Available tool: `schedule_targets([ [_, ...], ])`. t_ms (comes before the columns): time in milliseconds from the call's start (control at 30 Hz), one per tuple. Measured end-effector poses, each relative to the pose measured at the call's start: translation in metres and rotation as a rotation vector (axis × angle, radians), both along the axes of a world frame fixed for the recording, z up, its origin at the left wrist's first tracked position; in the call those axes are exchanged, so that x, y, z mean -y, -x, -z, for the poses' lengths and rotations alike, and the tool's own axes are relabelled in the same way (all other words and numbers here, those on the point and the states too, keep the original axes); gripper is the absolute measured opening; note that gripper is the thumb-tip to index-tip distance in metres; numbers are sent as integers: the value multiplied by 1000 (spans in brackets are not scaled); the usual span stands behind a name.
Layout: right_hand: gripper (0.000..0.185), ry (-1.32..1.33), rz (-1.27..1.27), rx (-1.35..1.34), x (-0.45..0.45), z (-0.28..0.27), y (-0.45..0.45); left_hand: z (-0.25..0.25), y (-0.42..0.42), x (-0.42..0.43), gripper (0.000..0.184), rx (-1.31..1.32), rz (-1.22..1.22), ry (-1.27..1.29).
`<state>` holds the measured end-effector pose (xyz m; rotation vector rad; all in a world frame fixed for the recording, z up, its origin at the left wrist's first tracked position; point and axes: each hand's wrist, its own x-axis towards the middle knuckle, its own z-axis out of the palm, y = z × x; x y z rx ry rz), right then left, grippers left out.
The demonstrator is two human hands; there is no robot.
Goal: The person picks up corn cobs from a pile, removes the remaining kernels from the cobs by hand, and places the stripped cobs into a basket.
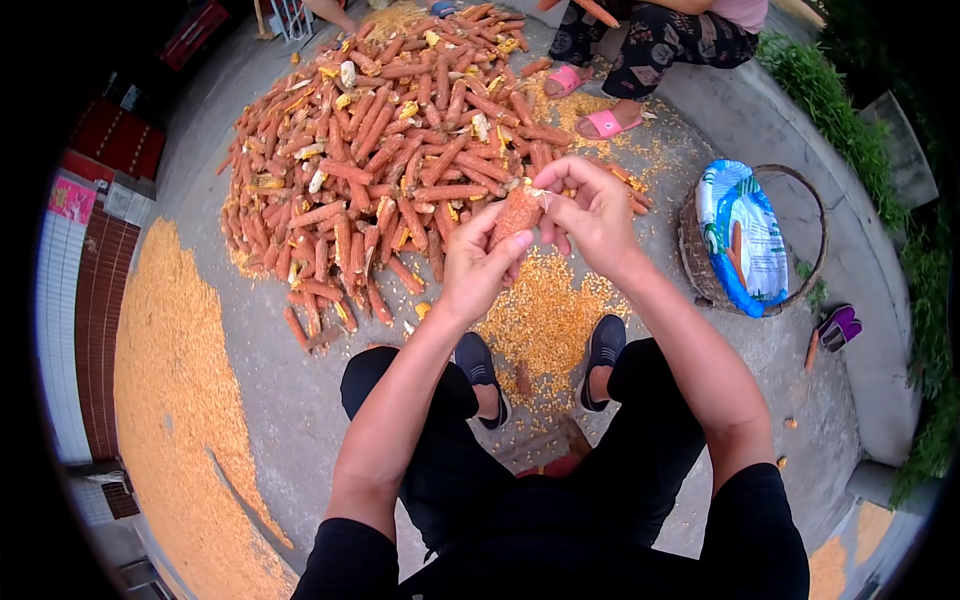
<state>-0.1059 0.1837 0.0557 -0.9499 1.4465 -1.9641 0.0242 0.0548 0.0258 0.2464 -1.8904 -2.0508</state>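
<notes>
Your left hand [485, 258] grips a stubby, reddish-brown, rough-skinned corn cob [519, 217] in front of you; your right hand's [590, 215] thumb and forefinger pinch at its pale, frayed tip. You seem mid-picking, which calls for a steady left hold and a light right tug. Beneath lie small, hard-looking golden kernels [545, 310]; right, a round woven basket [692, 250]; beyond, a heap of rust-coloured, cylindrical cobs [390, 150].

Outdoor yard, farm type: bare concrete grd. [300, 430], big corn-cob pile [390, 150] upper ctr., kernels [170, 340] spread wide lower L., red-brown bldg. wall [95, 330] far L., green plants [830, 110] upper R.
</notes>
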Motion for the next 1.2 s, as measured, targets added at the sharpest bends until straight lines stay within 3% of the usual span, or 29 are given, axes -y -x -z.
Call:
schedule_targets([
  [200,11,-23,-26,67,-1,-3,-1,4,2,-1,46,-61,-47,92],
  [433,19,11,-70,130,-1,4,0,3,2,1,43,37,21,-76],
  [533,20,9,-77,142,0,5,0,3,1,8,40,48,65,-32],
  [733,13,-2,-205,488,-8,-3,20,-3,-2,6,40,61,42,118],
  [833,9,-108,-244,236,-8,0,20,2,-2,4,37,11,77,171],
  [1200,7,-125,-262,257,-12,-6,21,-5,-6,12,36,109,169,72],
])
